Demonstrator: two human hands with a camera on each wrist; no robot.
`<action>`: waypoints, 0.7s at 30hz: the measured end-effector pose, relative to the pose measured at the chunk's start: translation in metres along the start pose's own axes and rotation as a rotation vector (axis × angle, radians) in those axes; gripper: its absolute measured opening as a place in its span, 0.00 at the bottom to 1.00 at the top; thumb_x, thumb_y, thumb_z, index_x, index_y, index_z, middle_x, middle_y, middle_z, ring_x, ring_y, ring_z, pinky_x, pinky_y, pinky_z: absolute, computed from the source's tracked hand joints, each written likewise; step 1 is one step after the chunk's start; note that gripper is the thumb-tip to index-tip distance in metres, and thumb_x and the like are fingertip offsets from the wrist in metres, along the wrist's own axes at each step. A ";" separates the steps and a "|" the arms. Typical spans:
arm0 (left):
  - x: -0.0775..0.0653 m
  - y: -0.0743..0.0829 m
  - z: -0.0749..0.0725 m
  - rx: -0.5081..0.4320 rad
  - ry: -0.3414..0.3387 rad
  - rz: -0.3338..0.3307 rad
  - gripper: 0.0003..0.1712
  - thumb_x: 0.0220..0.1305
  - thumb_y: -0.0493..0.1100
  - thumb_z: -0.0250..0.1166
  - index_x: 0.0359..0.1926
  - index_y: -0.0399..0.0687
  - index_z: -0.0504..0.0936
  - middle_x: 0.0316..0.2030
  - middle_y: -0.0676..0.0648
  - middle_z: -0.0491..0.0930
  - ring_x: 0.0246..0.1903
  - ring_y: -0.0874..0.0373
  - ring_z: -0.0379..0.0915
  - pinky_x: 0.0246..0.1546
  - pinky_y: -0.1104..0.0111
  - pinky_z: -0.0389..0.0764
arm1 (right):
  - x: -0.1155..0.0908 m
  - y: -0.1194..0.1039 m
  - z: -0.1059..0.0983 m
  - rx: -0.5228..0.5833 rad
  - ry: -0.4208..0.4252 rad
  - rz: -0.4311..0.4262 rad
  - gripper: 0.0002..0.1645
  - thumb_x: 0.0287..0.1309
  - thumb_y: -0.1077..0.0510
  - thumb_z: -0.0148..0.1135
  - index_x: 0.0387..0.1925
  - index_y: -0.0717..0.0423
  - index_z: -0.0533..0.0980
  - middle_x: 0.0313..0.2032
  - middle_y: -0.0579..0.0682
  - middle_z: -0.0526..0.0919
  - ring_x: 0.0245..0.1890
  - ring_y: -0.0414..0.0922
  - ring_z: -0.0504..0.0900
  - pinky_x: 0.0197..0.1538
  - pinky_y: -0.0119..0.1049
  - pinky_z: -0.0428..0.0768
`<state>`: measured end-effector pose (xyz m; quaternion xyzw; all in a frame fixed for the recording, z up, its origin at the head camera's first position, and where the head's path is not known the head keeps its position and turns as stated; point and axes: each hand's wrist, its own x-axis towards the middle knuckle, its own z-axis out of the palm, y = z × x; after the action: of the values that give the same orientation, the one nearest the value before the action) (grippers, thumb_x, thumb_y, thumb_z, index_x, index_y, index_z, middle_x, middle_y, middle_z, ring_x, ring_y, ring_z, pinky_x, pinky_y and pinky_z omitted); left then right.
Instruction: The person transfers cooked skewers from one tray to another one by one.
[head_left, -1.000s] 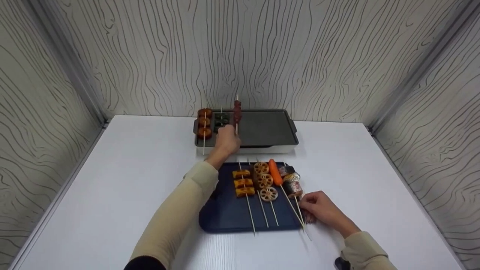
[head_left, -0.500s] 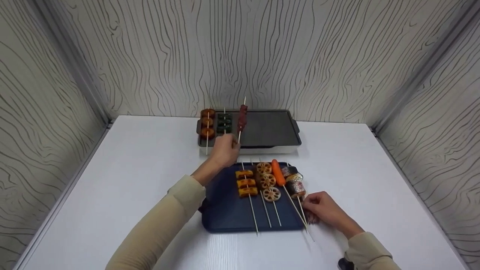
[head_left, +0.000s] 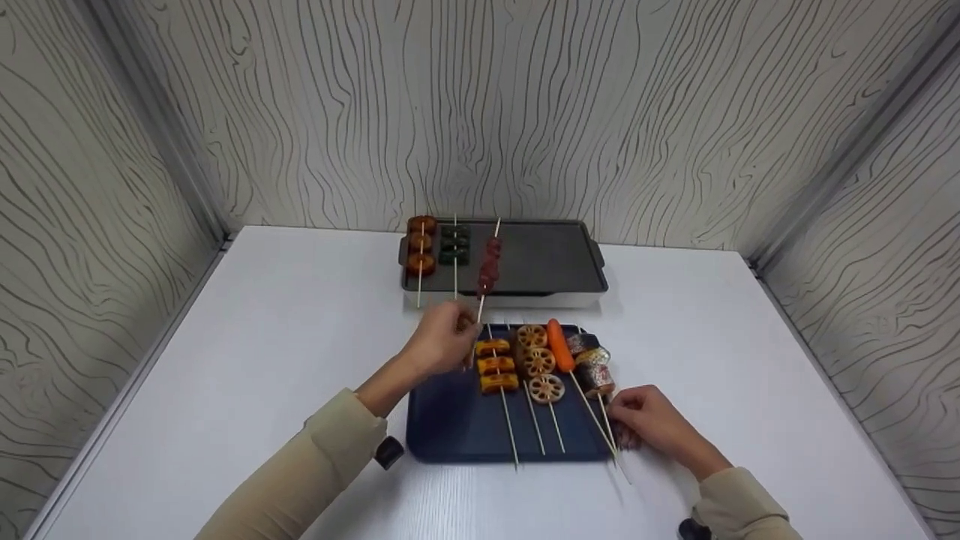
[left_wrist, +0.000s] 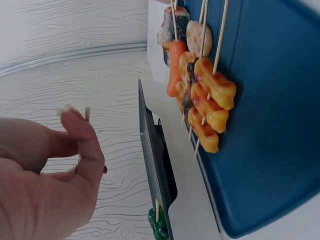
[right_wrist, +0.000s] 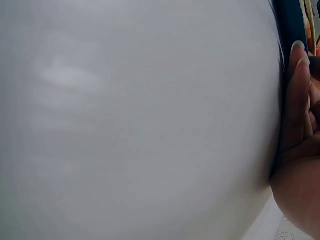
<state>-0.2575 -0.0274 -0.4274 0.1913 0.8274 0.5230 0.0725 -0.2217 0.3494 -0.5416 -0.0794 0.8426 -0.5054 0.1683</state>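
My left hand (head_left: 441, 337) pinches the stick of a red meat skewer (head_left: 489, 268). This skewer slants over the front edge of the grill pan (head_left: 547, 255); whether it touches the pan is unclear. In the left wrist view, the stick's end (left_wrist: 87, 114) pokes out by the fingertips. My right hand (head_left: 656, 426), fingers curled, grips the right rim of the blue tray (head_left: 450, 427), beside the fish skewer (head_left: 595, 375). Only its fingers (right_wrist: 297, 107) against the tray's side show in the right wrist view; the thumb side is partly hidden.
Round browned slices (head_left: 421, 244) and a green vegetable skewer (head_left: 454, 245) lie at the pan's left. On the tray are a yellow skewer (head_left: 497, 365), lotus root slices (head_left: 540, 362) and an orange sausage skewer (head_left: 560, 346). Patterned walls enclose the white table (head_left: 300, 300).
My left hand has drawn back toward me from the pan, bringing the meat skewer nearer and tilting it to the right. My right hand stays at the tray's rim.
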 end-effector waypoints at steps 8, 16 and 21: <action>-0.029 -0.003 0.010 -0.086 -0.053 -0.036 0.07 0.76 0.35 0.56 0.43 0.33 0.78 0.19 0.46 0.79 0.15 0.58 0.77 0.23 0.58 0.84 | -0.001 0.000 0.002 -0.007 0.001 -0.009 0.13 0.71 0.63 0.58 0.32 0.69 0.81 0.18 0.51 0.79 0.15 0.40 0.77 0.21 0.35 0.78; -0.052 -0.012 0.023 -0.134 -0.099 -0.087 0.06 0.75 0.32 0.56 0.42 0.31 0.78 0.22 0.44 0.81 0.17 0.56 0.80 0.24 0.61 0.85 | -0.002 -0.001 0.002 -0.003 0.009 -0.026 0.12 0.70 0.64 0.57 0.33 0.70 0.81 0.19 0.50 0.80 0.16 0.39 0.77 0.21 0.35 0.79; -0.062 -0.024 0.032 -0.151 -0.112 -0.126 0.06 0.74 0.30 0.56 0.42 0.27 0.77 0.24 0.38 0.83 0.17 0.53 0.82 0.23 0.62 0.84 | -0.002 -0.001 0.002 -0.005 0.016 -0.024 0.13 0.70 0.63 0.57 0.34 0.69 0.81 0.20 0.52 0.80 0.16 0.40 0.78 0.21 0.35 0.78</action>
<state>-0.1958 -0.0341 -0.4686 0.1617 0.7907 0.5668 0.1657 -0.2191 0.3474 -0.5413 -0.0860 0.8442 -0.5057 0.1554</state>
